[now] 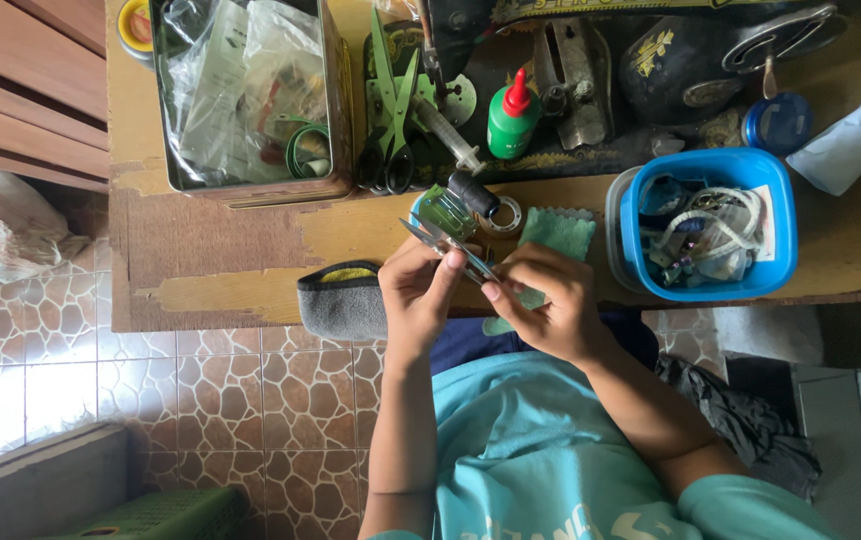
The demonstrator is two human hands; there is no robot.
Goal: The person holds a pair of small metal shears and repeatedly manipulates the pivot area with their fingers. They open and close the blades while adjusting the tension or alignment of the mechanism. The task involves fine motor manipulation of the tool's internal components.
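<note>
As both hands (485, 285) meet — snips (447, 247) gripped.

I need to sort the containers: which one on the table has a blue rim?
The round plastic tub right of the hands, holding cords and small parts; the other container, the metal tin, is rectangular and holds plastic bags.

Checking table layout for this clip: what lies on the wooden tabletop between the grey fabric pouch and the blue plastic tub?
In the head view, between the grey fabric pouch and blue plastic tub are both hands, holding small metal snips, and a green cloth swatch.
</note>
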